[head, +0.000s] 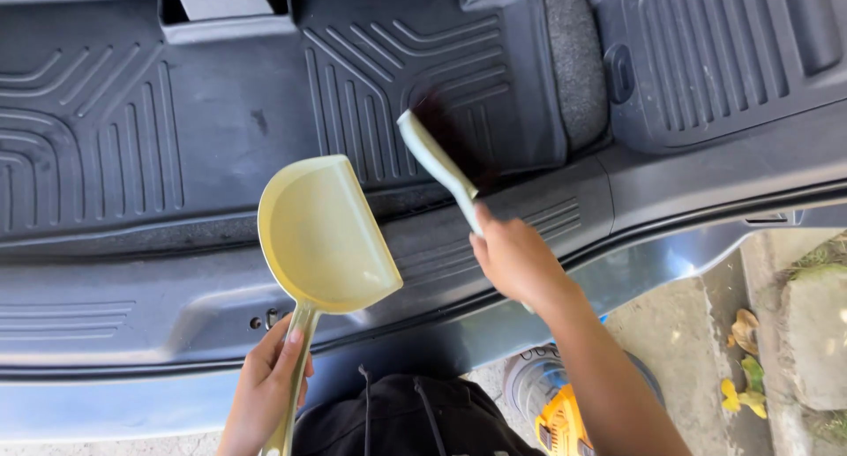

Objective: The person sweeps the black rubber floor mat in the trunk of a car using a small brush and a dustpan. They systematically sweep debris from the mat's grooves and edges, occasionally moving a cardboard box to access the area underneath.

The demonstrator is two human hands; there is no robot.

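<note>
Right hand (pixel 516 260) grips the hand brush (pixel 438 160), bristles angled onto the floor mat (pixel 221 130) ahead; left hand (pixel 269 381) clasps the dustpan (pixel 322 240) alongside, mouth tilted toward those bristles.

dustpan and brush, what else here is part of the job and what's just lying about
In use:
- dustpan, held by left hand
- hand brush, held by right hand
- ribbed floor mat under the bristles

Lying about:
- yellow tool on the ground
- dry leaves on the concrete
</note>
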